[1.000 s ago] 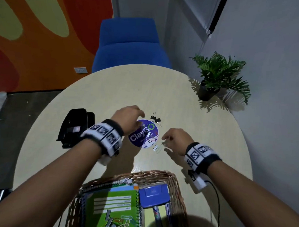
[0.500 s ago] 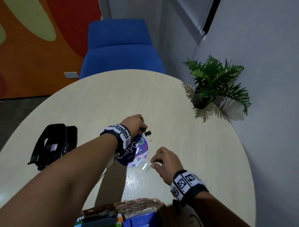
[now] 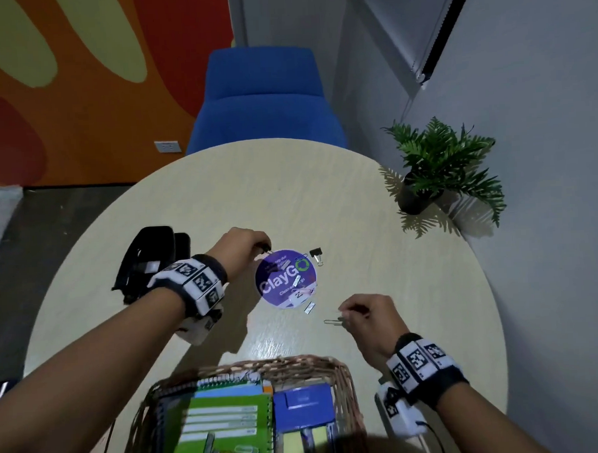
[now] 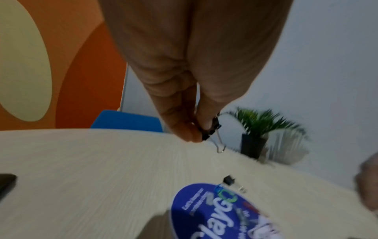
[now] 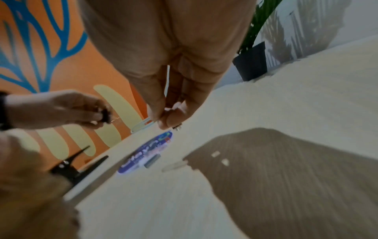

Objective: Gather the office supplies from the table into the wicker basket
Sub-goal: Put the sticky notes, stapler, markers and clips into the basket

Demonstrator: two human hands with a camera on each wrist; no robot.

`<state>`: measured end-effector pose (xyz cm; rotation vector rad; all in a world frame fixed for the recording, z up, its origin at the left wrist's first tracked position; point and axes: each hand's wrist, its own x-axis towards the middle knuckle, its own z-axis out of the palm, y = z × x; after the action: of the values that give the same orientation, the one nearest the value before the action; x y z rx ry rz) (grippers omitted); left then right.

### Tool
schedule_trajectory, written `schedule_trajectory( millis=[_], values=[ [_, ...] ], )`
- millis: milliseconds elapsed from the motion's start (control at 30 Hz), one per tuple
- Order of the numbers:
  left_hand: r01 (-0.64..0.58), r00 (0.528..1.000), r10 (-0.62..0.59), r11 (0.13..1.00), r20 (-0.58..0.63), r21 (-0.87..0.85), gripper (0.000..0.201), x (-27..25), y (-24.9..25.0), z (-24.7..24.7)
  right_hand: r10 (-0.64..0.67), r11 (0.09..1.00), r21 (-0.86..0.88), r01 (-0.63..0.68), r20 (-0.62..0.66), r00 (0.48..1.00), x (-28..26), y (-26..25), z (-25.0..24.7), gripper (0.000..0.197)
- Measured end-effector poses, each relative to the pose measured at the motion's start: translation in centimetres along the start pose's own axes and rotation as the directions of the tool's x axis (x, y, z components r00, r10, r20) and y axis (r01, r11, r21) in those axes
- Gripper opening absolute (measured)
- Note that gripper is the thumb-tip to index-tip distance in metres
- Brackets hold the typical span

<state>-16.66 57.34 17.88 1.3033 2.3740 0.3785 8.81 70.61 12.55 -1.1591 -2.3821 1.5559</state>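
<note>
Black sprung steel is what the left hand (image 4: 184, 127) pinches: a small binder clip (image 4: 210, 131) held by its body between thumb and fingertips, one wire handle dangling loose, lifted clear of the table (image 3: 221, 202). The right hand (image 3: 370, 317) pinches a wire paper clip (image 3: 333, 321) by one end, most of it sticking out past the fingertips, above the tabletop. Both are likely very light and stiff; the thin, smooth wire could slip or twist, so a grip nearer its middle looks safer, while the binder clip is best taken on its flat body, not the swinging handle.

A second binder clip (image 3: 315, 253) lies just beside the round purple ClayGo sticker (image 3: 276, 285), with small pale pieces on and near it. The wicker basket (image 3: 345, 375), nearest the person, already holds a green notebook (image 3: 227, 421). A black hole punch (image 3: 148, 260) sits behind the left wrist.
</note>
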Motion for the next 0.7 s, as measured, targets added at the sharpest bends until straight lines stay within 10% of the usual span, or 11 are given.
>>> schedule_trajectory(
  millis=[333,467,700],
  values=[
    [-0.096,0.994,0.099,0.994,0.053,-0.058,0.026,-21.1,0.2,0.9,-0.219,0.971,-0.064,0.229,0.139,0.966,-7.9,-5.5,-0.2,0.019],
    [-0.089,0.980,0.091,0.996,0.179,-0.018,0.034,-24.6,-0.7,4.5,-0.240,0.961,-0.066,0.268,0.284,0.928,-11.0,-6.6,3.5,0.024],
    [-0.031,0.999,0.025,0.966,0.028,0.258,0.054,-25.8,-2.6,4.5,-0.243,0.935,-0.097,0.341,0.526,0.815,-14.3,-7.7,8.0,0.026]
  ],
)
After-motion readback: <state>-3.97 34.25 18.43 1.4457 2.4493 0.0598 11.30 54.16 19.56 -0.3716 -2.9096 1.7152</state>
